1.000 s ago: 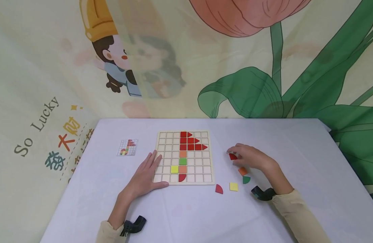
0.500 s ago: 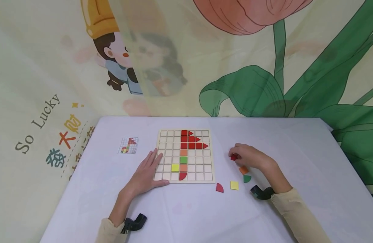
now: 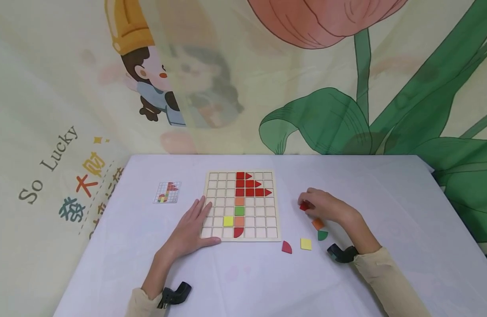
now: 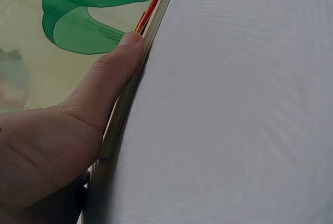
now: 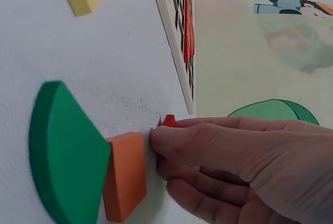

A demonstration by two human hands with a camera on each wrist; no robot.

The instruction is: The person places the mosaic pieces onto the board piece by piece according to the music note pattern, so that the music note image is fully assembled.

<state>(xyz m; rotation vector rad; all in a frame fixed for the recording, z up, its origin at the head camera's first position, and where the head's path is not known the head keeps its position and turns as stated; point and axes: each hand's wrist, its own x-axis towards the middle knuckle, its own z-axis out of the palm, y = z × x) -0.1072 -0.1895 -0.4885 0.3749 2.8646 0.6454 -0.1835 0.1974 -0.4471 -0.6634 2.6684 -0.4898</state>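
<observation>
A wooden grid board [image 3: 260, 221] lies mid-table, with red, orange, green and yellow pieces set in its squares. Across its lower left edge rests my left hand [image 3: 187, 231], fingers straight, with the thumb along the near edge. To the right of the board, my right hand [image 3: 328, 207] pinches a red quarter-circle block [image 3: 304, 206] between thumb and fingers, low over the table. In the right wrist view, fingers mostly hide this block. Close by that hand lie an orange square block [image 3: 317, 224] and a green quarter-circle block [image 3: 322, 235].
Nearer the front lie a red quarter-circle block [image 3: 287, 247] and a yellow square block [image 3: 306, 244]. A small card with a printed coloured grid pattern [image 3: 167, 192] is left of the board. A printed cloth [image 3: 306, 136] hangs behind the white table.
My right fingers have closed in on the red quarter-circle block, covering more of it and turning it slightly. My left hand stays on the board.
</observation>
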